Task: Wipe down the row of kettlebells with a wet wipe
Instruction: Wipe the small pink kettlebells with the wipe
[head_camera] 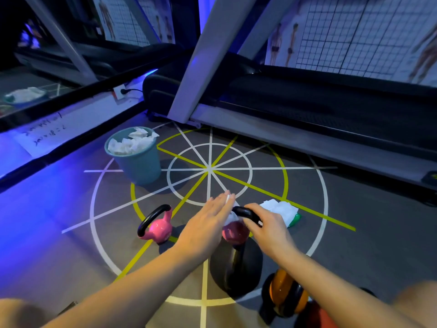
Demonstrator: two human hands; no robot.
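One wall note [45, 136], handwriting unreadable; right hand [267, 223] grips pink kettlebell [234, 232].

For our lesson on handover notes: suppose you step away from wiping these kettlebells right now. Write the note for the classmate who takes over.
Left hand: open, straight fingers pressing the wet wipe on the middle pink kettlebell.
Right hand: grips its black handle.
Around: the left pink kettlebell stands untouched; the black kettlebell and orange kettlebell are nearer you. The wipe pack lies beyond the right hand; the bin holds crumpled wipes.
Done: cannot tell which bells are clean.
Left: finish this bell, then likely wipe the rest.
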